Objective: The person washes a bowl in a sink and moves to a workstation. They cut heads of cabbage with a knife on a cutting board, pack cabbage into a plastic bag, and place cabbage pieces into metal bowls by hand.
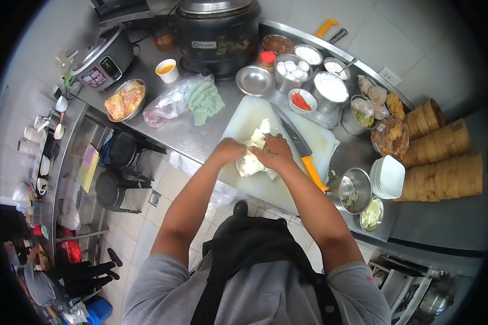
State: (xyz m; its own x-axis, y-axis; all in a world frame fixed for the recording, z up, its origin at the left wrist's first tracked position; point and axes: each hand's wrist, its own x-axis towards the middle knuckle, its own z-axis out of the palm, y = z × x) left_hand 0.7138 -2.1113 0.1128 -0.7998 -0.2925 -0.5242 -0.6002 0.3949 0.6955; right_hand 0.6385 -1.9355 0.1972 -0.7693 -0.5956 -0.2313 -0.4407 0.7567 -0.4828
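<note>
On the white cutting board [314,138] lies a pale, torn-looking cabbage [249,164], with loose pieces at its far side. My left hand [229,150] grips its left side, fingers curled and partly hidden. From the right, my right hand [275,151] closes over the same cabbage, its fingertips tucked out of sight. A knife with a yellow handle [313,172] rests on the board just right of my right hand, its blade pointing away from me.
Behind the board stand a metal bowl [255,80], a pot of eggs [291,70] and a bowl of red strips [302,101]. Bamboo steamers [442,176] and stacked white dishes [387,177] are at right. A green cloth [205,103] lies left. Another person [43,284] is far left.
</note>
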